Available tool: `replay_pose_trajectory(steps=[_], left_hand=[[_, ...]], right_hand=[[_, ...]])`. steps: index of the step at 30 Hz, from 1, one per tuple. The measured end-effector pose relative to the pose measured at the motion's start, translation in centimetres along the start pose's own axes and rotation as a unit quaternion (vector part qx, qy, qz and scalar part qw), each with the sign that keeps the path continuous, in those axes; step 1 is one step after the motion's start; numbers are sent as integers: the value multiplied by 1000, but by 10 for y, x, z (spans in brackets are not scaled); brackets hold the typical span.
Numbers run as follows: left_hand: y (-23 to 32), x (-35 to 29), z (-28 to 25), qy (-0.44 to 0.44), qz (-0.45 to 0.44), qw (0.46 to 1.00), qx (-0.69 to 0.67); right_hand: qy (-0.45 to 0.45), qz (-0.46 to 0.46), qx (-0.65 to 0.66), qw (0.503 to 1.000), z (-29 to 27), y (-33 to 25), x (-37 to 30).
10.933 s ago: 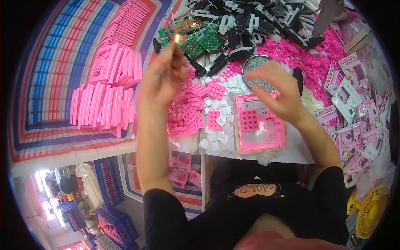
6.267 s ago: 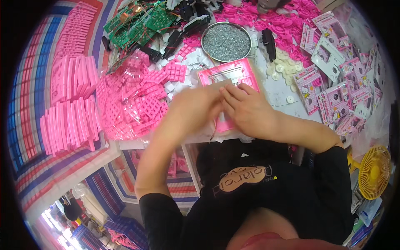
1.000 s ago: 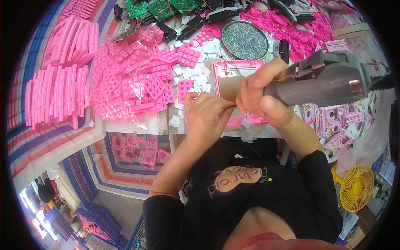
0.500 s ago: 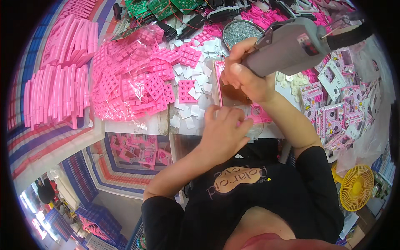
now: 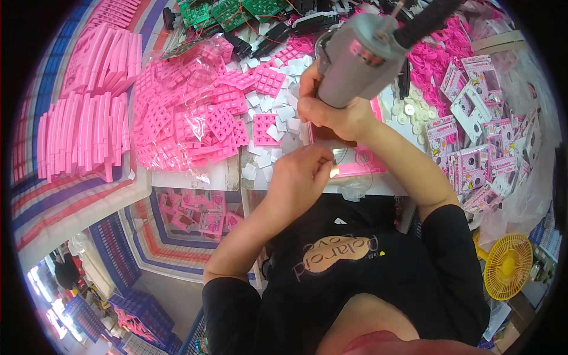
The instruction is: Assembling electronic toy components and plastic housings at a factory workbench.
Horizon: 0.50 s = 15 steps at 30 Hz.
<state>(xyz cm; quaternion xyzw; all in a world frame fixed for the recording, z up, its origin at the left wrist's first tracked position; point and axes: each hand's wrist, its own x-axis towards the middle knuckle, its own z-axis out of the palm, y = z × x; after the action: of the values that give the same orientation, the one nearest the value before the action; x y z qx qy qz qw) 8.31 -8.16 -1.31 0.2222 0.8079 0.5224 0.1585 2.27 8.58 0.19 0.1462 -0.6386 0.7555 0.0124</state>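
My right hand point(image 5: 340, 118) is wrapped round a grey electric screwdriver point(image 5: 360, 62), held upright with its black cable rising from the top. Its tip is hidden behind my fingers, over a pink plastic casing point(image 5: 354, 170). That casing lies at the table's near edge with a brown panel point(image 5: 334, 135) inside it and a thin wire along its near part. My left hand point(image 5: 299, 180) is at the casing's near left corner, thumb and fingers pinched together. Whatever sits between those fingertips is too small to make out.
Left of the casing lie white square pieces point(image 5: 286, 112) and a bag of pink keypads point(image 5: 189, 112). Pink panels point(image 5: 83, 133) stand stacked farther left. Green circuit boards point(image 5: 228, 15) lie at the back. White buttons point(image 5: 414, 112) and printed panels point(image 5: 470, 160) are on the right.
The screwdriver has swung from a slant to upright and moved left with my right hand. My left hand has shifted slightly, its spread fingers now drawn into a pinch.
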Motion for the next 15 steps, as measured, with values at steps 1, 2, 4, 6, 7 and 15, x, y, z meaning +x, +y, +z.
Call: replay_pose_trajectory(steps=[1,2,4,6,7,15], left_hand=[[0,0,-2,1,-24,999,-30],[0,1,-2,2,-47,997,-60],[-2,0,-1,29,-53,995,-83],[-5,1,1,51,-86,986,-134],[-10,1,2,43,-119,980,-154],[0,8,3,-8,-130,971,-199]], right_hand=[[-20,3,-2,1000,-4,-3,2],[-39,5,-4,999,-10,-7,3],[-54,36,-62,996,-21,-10,-10],[-30,99,-265,959,-29,-12,-43],[-119,119,-370,914,-29,-33,-45],[-25,108,-303,947,-40,-13,-79]])
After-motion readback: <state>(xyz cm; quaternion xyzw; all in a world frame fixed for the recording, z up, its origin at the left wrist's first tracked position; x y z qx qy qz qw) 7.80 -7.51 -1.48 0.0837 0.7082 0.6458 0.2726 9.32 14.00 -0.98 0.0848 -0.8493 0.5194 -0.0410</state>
